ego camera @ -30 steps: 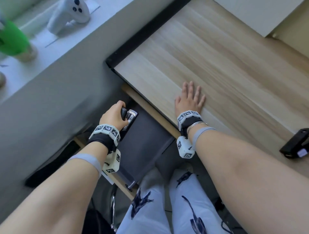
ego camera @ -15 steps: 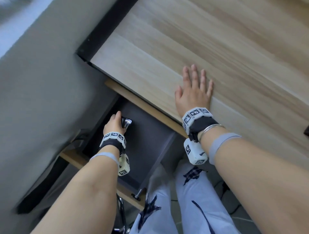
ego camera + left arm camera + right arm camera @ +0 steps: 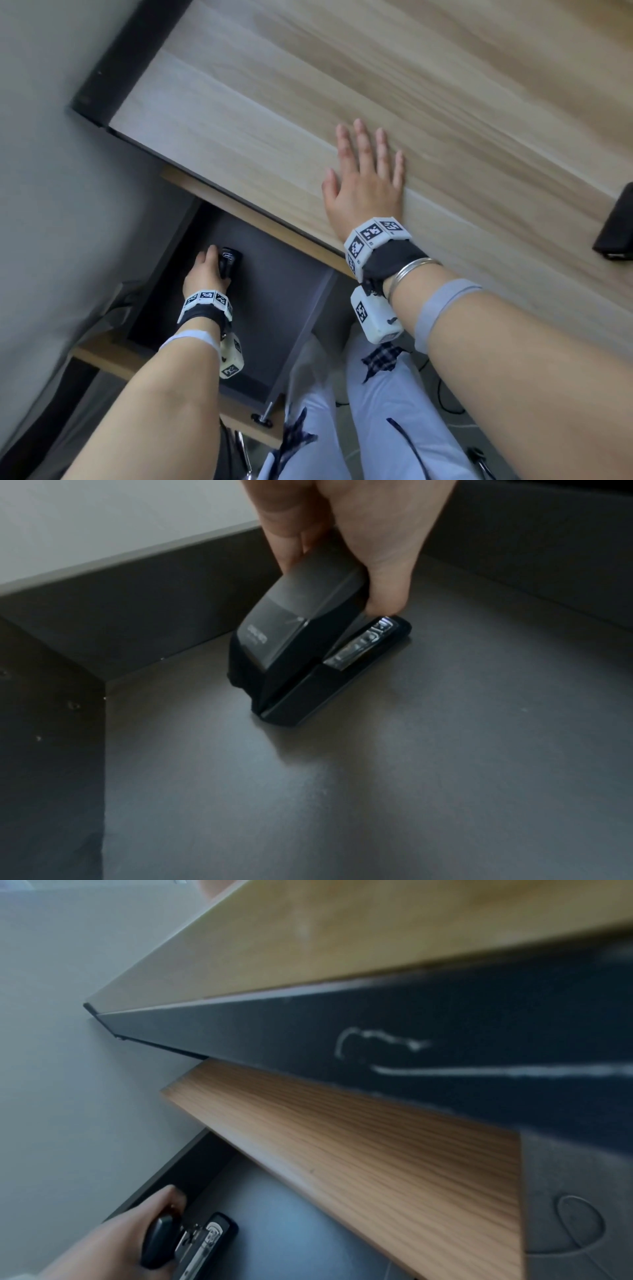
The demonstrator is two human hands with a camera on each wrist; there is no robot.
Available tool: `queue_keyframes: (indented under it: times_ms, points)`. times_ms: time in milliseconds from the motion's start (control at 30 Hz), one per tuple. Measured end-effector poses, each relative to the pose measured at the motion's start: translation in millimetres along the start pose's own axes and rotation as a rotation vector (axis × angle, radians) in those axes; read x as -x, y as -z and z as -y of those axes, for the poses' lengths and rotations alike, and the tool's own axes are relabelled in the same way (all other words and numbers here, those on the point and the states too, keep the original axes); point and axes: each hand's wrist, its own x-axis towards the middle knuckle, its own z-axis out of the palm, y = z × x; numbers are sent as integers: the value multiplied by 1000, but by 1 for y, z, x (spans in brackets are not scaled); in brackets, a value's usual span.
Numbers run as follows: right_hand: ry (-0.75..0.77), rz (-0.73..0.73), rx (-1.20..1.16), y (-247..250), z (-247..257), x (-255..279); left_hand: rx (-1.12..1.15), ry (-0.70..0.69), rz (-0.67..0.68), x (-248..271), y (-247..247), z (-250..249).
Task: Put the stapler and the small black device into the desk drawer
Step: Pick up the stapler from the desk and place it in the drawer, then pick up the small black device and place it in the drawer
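Note:
A black stapler [image 3: 301, 653] with a shiny metal magazine rests on the dark grey floor of the open drawer [image 3: 284, 308], near its far left corner. My left hand [image 3: 205, 270] grips the stapler [image 3: 228, 263] from above, fingers and thumb pinching its top; the right wrist view shows the same stapler [image 3: 185, 1240] in the same grip. My right hand [image 3: 366, 178] lies flat, fingers straight, on the wooden desk top [image 3: 376, 85]. The small black device [image 3: 616, 226] sits on the desk at the right edge of the head view, partly cut off.
The drawer's grey side wall [image 3: 137, 593] runs close behind the stapler. A wooden panel [image 3: 359, 1137] overhangs the drawer's back under the desk edge. My legs in light trousers [image 3: 359, 411] are below the drawer front.
My left hand has lowered the stapler deeper into the drawer until it rests on the floor. My right hand stays flat on the desk. My head has tilted further down.

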Motion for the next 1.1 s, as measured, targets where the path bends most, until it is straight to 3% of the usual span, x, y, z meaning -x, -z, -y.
queue_keyframes:
  times_ms: [333, 667, 833, 1100]
  points:
    - [-6, 13, -19, 1, -1, 0, 12, 5, 29, 12, 17, -10]
    - [40, 191, -40, 19, -4, 2, 83, -84, -190, 65, 114, -46]
    - [66, 339, -130, 46, -20, 1, 164, -124, -246, 84, 172, -91]
    - [-139, 370, -106, 101, -109, -4, 125, -333, -194, 98, 200, -207]
